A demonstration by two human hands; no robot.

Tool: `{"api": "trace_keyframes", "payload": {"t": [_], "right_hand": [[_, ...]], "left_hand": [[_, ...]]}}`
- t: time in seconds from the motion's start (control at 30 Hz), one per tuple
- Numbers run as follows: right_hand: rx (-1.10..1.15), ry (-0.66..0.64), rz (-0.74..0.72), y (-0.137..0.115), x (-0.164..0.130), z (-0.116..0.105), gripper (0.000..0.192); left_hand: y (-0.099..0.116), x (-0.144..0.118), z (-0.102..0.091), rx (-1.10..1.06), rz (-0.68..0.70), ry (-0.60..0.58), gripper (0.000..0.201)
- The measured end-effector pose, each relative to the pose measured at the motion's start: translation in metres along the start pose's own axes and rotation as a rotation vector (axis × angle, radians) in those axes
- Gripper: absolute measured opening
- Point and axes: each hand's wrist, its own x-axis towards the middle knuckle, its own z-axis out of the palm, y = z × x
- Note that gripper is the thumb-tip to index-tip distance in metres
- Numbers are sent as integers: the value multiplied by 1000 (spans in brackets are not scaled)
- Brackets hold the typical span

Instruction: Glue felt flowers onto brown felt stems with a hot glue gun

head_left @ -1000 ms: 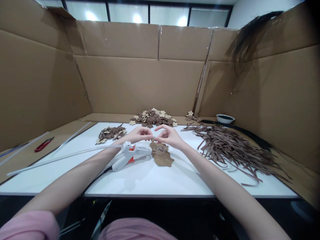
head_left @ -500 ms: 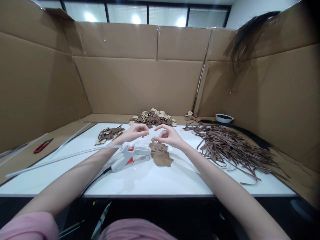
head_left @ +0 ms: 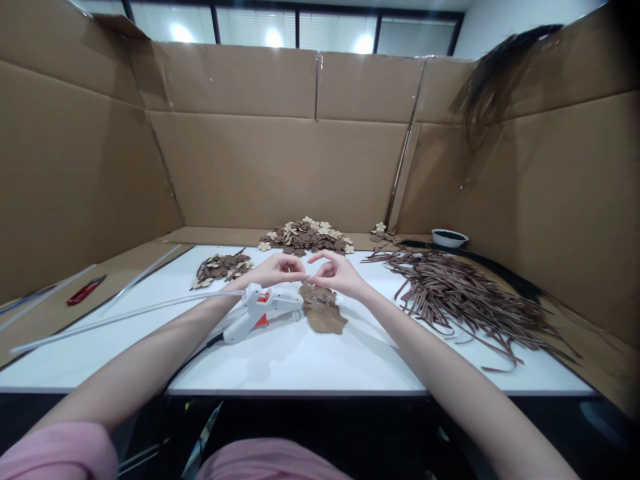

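Over the middle of the white board, my left hand and my right hand meet fingertip to fingertip. Between them is a small grey-brown piece, too small to name and mostly covered by the fingers. My right thumb and finger pinch it, and the closed left fingertips reach its other side. Just below lies a brown, irregular flat patch with shiny glue-like smears. A white hot glue gun with an orange trigger lies by my left forearm, its nozzle pointing at the patch and a long glue stick in its back.
Flower-shaped pieces are heaped at the back, with a smaller pile on the left. Brown strips spread across the right, near a white bowl. A red-handled cutter lies far left. Cardboard walls surround the board.
My left hand has moved right and slightly down, bringing its fingertips to the small piece in my right hand. The right hand, glue gun and brown patch stay about where they were.
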Motion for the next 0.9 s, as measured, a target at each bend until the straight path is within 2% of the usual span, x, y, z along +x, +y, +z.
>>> {"api": "trace_keyframes", "payload": {"t": [0.17, 0.33, 0.6, 0.73, 0.8, 0.9], "right_hand": [[-25, -4, 6, -2, 0, 0, 39], [-13, -5, -16, -6, 1, -1, 38], [-5, 3, -33, -3, 2, -4, 36], [-30, -11, -34, 4, 2, -7, 38], [-34, 24, -22, 8, 3, -10, 37], [-28, 141, 24, 15, 5, -16, 34]], "left_hand": [[10, -2, 1, 60, 31, 27, 33], [17, -3, 4, 0, 30, 45, 32], [16, -1, 6, -30, 25, 80, 32], [9, -2, -5, -27, 37, 203, 30], [6, -5, -11, -16, 32, 269, 27], [3, -7, -14, -15, 2, 246, 28]]}}
